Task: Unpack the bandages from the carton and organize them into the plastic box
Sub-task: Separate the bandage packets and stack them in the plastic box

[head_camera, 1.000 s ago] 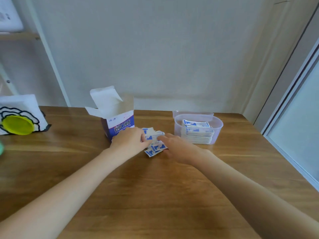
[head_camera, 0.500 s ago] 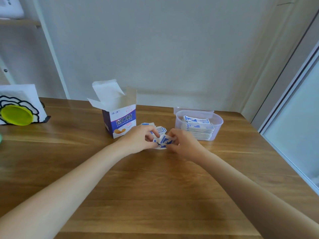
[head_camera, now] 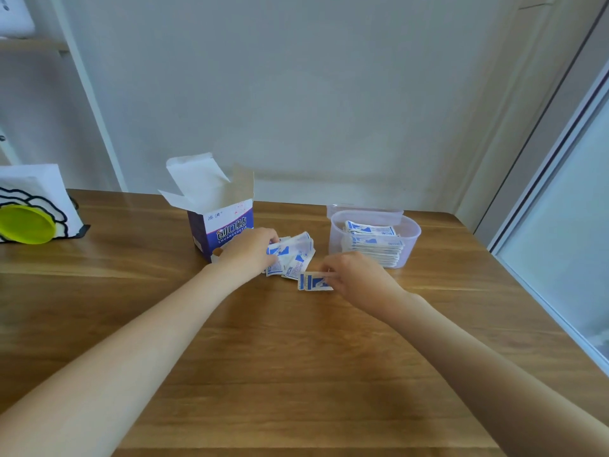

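Note:
An open purple and white carton (head_camera: 220,222) stands on the wooden table (head_camera: 296,374) with its flaps up. Right of it lies a loose pile of blue and white bandages (head_camera: 293,255). My left hand (head_camera: 248,250) rests on the pile's left side, fingers curled over some of them. My right hand (head_camera: 354,275) pinches a small stack of bandages (head_camera: 313,281) just above the table, in front of the pile. A clear plastic box (head_camera: 410,239) at the right holds a neat stack of bandages (head_camera: 372,245).
A white holder with a black flower outline and a yellow-green disc (head_camera: 26,224) stands at the far left. The box's clear lid (head_camera: 362,209) lies behind it. The wall is close behind, and a window frame (head_camera: 543,245) runs along the table's right edge.
My hands were together over the pile. Now my right hand has drawn a small stack out toward the right and front, while my left hand stays on the pile.

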`<state>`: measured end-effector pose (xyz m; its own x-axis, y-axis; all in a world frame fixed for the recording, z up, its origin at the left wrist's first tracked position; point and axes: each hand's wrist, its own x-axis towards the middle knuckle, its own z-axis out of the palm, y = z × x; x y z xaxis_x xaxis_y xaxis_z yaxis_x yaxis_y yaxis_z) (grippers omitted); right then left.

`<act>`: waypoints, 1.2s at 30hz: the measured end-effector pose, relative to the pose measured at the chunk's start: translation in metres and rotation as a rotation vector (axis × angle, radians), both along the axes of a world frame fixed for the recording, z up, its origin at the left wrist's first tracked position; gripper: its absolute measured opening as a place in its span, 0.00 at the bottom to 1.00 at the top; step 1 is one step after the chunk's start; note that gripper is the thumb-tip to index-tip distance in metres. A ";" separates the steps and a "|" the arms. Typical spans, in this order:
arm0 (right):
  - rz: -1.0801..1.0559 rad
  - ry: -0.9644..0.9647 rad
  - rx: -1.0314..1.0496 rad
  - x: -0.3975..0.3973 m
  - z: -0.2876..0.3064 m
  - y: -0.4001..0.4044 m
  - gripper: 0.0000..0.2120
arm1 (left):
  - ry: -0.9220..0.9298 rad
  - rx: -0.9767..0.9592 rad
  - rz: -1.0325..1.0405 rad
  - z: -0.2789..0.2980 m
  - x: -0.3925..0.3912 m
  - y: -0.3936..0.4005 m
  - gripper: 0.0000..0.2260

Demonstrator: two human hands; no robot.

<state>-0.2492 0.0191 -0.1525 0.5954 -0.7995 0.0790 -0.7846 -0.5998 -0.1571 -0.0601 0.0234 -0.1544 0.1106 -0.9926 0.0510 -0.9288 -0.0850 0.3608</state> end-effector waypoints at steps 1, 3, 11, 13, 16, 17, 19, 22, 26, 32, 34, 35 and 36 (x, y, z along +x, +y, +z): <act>-0.008 -0.038 0.016 -0.001 0.001 0.000 0.08 | 0.057 -0.026 0.011 0.001 0.001 0.000 0.09; 0.009 -0.100 0.017 -0.001 0.002 0.000 0.07 | 0.140 -0.050 0.012 0.006 0.004 0.003 0.07; 0.198 -0.263 -0.236 0.012 0.010 0.007 0.05 | 0.041 0.168 -0.252 0.025 0.009 0.021 0.10; 0.198 -0.224 -0.165 0.016 0.010 0.007 0.07 | 0.010 0.219 -0.306 0.025 0.007 0.024 0.09; 0.155 -0.258 -0.077 0.015 0.011 0.007 0.07 | 0.006 0.232 -0.345 0.022 0.003 0.024 0.11; 0.136 -0.285 -0.030 0.014 0.011 0.007 0.07 | 0.029 0.236 -0.351 0.020 0.004 0.022 0.12; 0.081 -0.298 0.066 0.010 0.013 0.008 0.08 | 0.105 0.248 -0.361 0.018 0.003 0.021 0.13; 0.018 -0.284 0.151 0.004 0.015 0.005 0.10 | 0.159 0.247 -0.376 0.018 0.000 0.021 0.13; -0.099 -0.343 0.295 -0.002 0.017 0.003 0.07 | 0.144 0.214 -0.343 0.020 -0.003 0.023 0.10; -0.166 -0.443 0.379 -0.007 0.016 0.005 0.10 | 0.338 0.230 -0.323 0.016 -0.004 0.027 0.05; -0.168 -0.459 0.380 -0.007 0.015 0.006 0.12 | 0.394 0.197 -0.304 0.015 -0.008 0.028 0.06; -0.175 -0.476 0.386 -0.007 0.015 0.007 0.12 | 0.406 0.183 -0.292 0.014 -0.010 0.028 0.07; -0.181 -0.494 0.395 -0.007 0.015 0.008 0.11 | 0.430 0.177 -0.281 0.013 -0.012 0.028 0.07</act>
<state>-0.2563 0.0274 -0.1373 0.4177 -0.9085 -0.0114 -0.6466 -0.2885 -0.7062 -0.0716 0.0518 -0.1410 -0.1865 -0.9762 -0.1111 -0.6961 0.0515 0.7161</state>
